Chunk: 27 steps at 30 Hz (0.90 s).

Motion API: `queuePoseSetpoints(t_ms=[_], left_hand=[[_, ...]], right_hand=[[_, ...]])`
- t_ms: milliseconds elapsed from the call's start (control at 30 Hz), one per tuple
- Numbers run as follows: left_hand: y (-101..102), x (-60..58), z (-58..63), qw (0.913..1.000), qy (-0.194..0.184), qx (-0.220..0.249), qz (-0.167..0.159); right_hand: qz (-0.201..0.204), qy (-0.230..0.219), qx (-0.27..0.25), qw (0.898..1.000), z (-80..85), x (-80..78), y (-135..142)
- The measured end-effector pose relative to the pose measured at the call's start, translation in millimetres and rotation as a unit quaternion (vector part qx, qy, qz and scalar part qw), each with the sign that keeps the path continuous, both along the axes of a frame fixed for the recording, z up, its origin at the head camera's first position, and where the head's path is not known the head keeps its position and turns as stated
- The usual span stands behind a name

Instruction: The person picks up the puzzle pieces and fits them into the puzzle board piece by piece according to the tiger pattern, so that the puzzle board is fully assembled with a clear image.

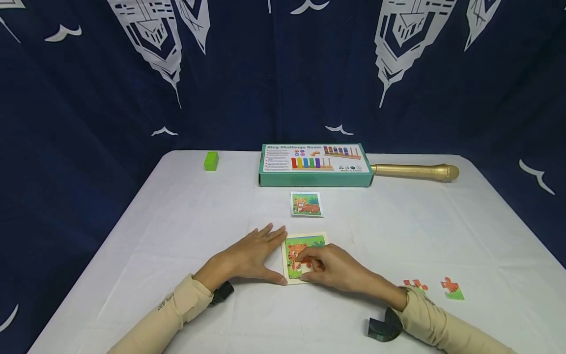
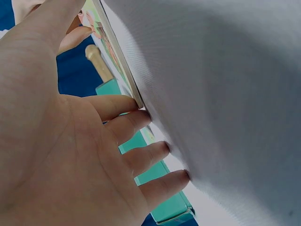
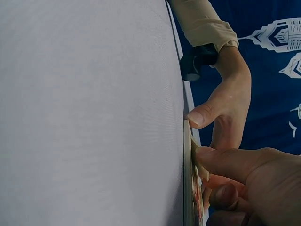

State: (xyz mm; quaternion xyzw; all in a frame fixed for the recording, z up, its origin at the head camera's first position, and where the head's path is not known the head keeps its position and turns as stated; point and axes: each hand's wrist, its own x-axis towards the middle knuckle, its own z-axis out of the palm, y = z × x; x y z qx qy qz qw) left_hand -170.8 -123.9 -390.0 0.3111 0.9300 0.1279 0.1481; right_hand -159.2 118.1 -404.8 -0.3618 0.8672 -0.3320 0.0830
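Observation:
A small jigsaw board (image 1: 305,234) with a tiger picture and a pale rim lies flat on the white table. My left hand (image 1: 253,254) steadies its left side, fingers spread, the thumb at the near corner and the index finger at the left edge. Over the board's near right part, my right hand (image 1: 340,269) pinches a jigsaw piece (image 3: 202,169). In the right wrist view that piece is tilted, one edge close to the board. Its printed side is mostly hidden by the fingers. Beyond the board lies a matching tiger picture card (image 1: 306,204).
Loose jigsaw pieces lie to the right: one (image 1: 453,288) in full view, another (image 1: 415,284) partly behind the right forearm. At the back are a green game box (image 1: 315,181), a gold rod (image 1: 411,171) and a bright green block (image 1: 211,161). Dark blue cloth hangs behind.

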Motion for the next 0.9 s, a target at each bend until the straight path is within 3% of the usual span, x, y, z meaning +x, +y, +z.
queuePoseSetpoints(t_ms=[900], left_hand=[[1.3,0.9,0.6,1.0000,0.001,-0.006,0.001]], right_hand=[[0.024,0.004,0.012,1.000,-0.7,0.7,1.2]])
